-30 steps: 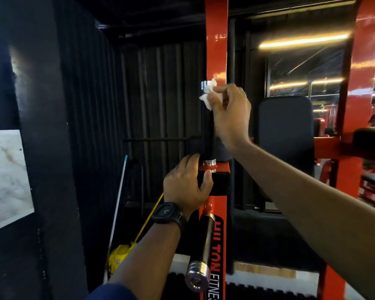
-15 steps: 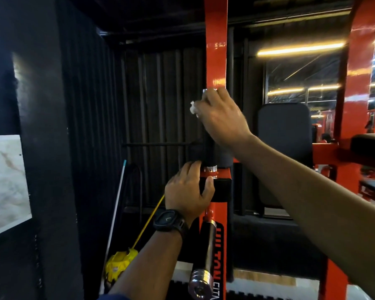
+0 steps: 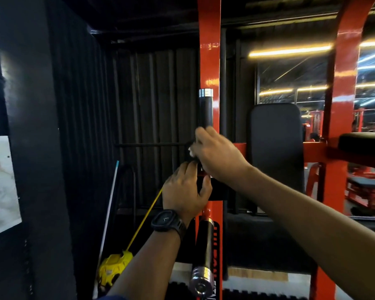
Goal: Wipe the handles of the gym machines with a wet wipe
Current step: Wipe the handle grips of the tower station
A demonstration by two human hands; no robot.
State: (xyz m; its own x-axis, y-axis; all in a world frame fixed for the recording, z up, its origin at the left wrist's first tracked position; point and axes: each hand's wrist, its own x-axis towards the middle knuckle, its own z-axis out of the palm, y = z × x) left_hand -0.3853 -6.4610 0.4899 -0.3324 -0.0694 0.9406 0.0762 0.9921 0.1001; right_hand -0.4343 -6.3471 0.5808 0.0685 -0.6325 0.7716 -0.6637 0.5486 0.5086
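Dark ribbed wall [image 3: 156, 94] behind upright black handle [image 3: 206, 111]

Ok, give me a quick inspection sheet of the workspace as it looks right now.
Surface: no table; the work is on the red machine frame.
Job's things: upright handle, black grip with chrome cap; wet wipe against its lower part; lower handle points toward the camera.
Clutter: yellow cleaning tool and pole by the wall.
Grippers: right hand wraps the wipe round the upright handle; left hand grips the black bracket at its base.
Cables: nothing seen.
Surroundings: black padded backrest, dark slatted wall.
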